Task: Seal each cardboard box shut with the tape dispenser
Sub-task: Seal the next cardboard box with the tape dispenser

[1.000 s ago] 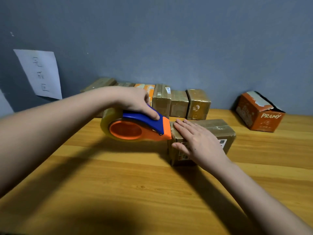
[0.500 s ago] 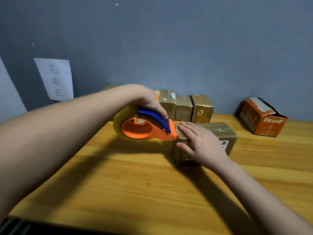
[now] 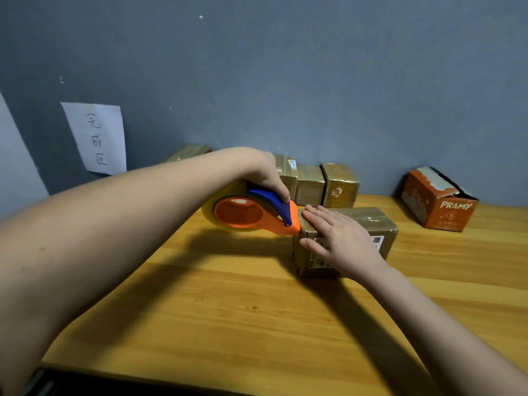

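A brown cardboard box (image 3: 371,224) lies on the wooden table (image 3: 228,310), its top covered in clear tape. My right hand (image 3: 337,241) rests flat on the box's left end, fingers straight, thumb over the near side. My left hand (image 3: 268,175) grips the blue handle of the orange tape dispenser (image 3: 248,214). The dispenser's orange nose touches the top left edge of the box, just beside my right fingertips. A roll of clear tape sits on the dispenser's orange hub.
A row of taped brown boxes (image 3: 314,182) stands along the grey wall behind. An orange box marked PRAMY (image 3: 440,204) with a torn top sits at the back right. A paper note (image 3: 97,138) hangs on the wall at left.
The view has tilted up and shifted. The dispenser's nose has stayed against the box's left edge, tipping slightly downward. My right hand keeps its place on the box.
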